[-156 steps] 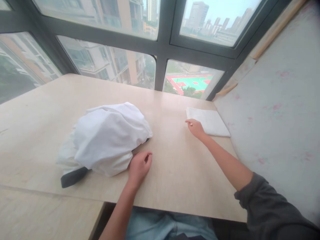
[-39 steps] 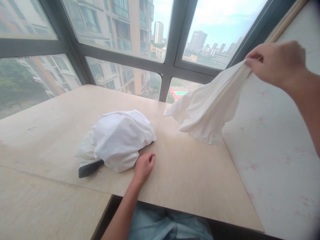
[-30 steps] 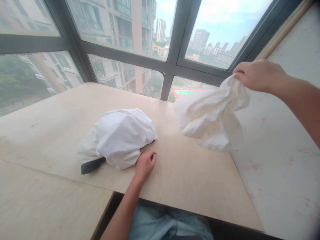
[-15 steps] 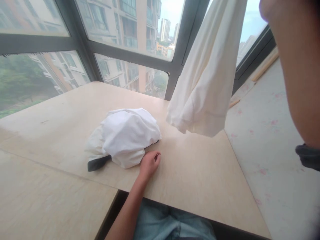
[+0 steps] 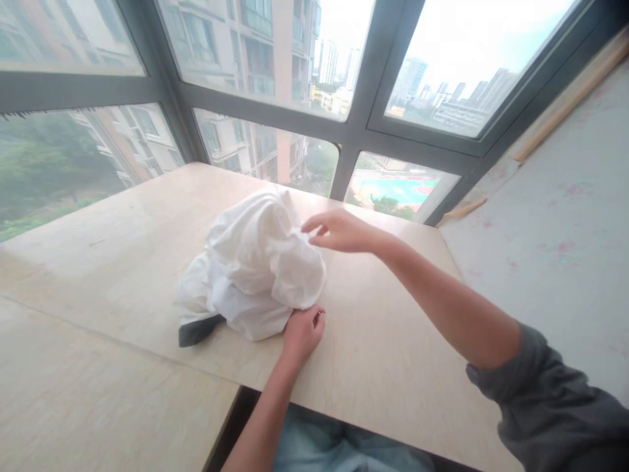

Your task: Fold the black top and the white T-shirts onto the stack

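A cream-white cloth (image 5: 255, 242) lies crumpled on top of a white cloth (image 5: 250, 314) on the tabletop. A dark piece (image 5: 199, 330) sticks out at the lower left of the pile. My right hand (image 5: 339, 231) is just right of the upper cloth, fingers apart and holding nothing. Beside the pile's lower right edge, my left hand (image 5: 303, 333) rests on the table with curled fingers; whether it grips anything is too small to tell.
The pale tabletop (image 5: 393, 341) has a seam (image 5: 118, 345) at the left and a front edge above my lap. Windows with a dark frame (image 5: 265, 118) stand behind it. A flower-patterned wall (image 5: 550, 262) bounds the right side.
The cream-white cloth, which was hanging in the air at the upper right, has come down onto the pile. My right hand has lowered and let go of it. My left hand stays by the pile.
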`<state>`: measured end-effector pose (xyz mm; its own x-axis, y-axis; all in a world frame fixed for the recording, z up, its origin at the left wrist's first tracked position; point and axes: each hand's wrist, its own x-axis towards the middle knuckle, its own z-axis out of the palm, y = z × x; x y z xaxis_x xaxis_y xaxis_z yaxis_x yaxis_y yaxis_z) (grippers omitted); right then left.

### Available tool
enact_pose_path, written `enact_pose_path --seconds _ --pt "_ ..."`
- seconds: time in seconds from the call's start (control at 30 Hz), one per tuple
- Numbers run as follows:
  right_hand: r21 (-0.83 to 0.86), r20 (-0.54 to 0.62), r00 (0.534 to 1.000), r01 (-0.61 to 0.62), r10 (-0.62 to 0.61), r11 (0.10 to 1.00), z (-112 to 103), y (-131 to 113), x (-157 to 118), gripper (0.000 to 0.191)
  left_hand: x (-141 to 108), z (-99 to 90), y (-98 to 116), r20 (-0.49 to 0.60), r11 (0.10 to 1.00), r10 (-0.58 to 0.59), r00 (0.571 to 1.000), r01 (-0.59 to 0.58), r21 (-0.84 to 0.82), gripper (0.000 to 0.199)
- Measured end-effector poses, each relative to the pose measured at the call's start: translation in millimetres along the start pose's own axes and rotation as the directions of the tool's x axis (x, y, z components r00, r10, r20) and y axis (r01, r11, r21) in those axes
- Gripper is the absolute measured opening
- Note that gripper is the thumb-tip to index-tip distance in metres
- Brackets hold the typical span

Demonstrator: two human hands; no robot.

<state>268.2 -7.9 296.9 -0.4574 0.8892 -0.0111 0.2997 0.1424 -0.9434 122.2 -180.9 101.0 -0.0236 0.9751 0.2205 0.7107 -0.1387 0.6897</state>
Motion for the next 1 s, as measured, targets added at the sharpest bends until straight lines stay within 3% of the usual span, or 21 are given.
enact_pose_path --seconds 0.1,0.2,0.33,0.4,0.47,0.53,0.6,0.7,0.77,0.87,1.0 --pt "0.006 0.007 1.0 -0.018 0.018 1.0 11 33 -24 0.027 -1 -0.2 -1 0.019 1.0 -0.013 1.0 0.012 0.027 0.021" --pt "0.082 -0.115 0.988 -0.096 0.105 0.992 5 90 -68 0.028 -1 -0.4 -3 0.03 0.998 -0.024 0.999 0.021 0.067 0.022" --pt "0.286 -0.397 0.873 -0.175 0.283 0.942 5 177 -140 0.037 -1 10.3 6 0.03 0.992 -0.009 1.0 0.006 0.125 0.023" --pt "0.291 -0.515 0.81 -0.144 0.282 0.946 13 204 -167 0.04 3 23.2 21 0.106 0.994 0.073 0.992 -0.081 0.076 0.02" --pt "0.295 -0.547 0.802 -0.085 0.241 0.952 19 209 -182 0.043 12 37.5 47 0.215 0.985 0.154 0.965 -0.133 -0.11 0.018" --pt "0.331 -0.481 0.856 -0.022 0.188 0.943 20 197 -186 0.044 26 48.8 78 0.274 0.934 0.182 0.944 -0.079 -0.347 0.02" --pt "0.37 -0.412 0.904 0.05 0.116 0.928 15 177 -182 0.043 43 55.8 107 0.278 0.855 0.172 0.945 -0.003 -0.519 0.029" --pt "0.346 -0.452 0.892 0.167 0.008 0.923 7 159 -171 0.043 64 65.4 130 0.23 0.791 0.159 0.96 0.015 -0.611 0.038" --pt "0.246 -0.503 0.864 0.165 -0.02 0.955 8 164 -163 0.044 69 75.8 127 0.188 0.811 0.126 0.974 0.008 -0.585 0.041" --pt "0.091 -0.54 0.842 0.063 -0.004 0.994 17 190 -153 0.044 69 95.4 107 0.165 0.875 0.088 0.982 0.003 -0.485 0.041" --pt "0.039 -0.549 0.836 0.011 0.012 0.999 26 214 -144 0.04 65 111.1 86 0.177 0.905 0.07 0.982 0.011 -0.425 0.036"
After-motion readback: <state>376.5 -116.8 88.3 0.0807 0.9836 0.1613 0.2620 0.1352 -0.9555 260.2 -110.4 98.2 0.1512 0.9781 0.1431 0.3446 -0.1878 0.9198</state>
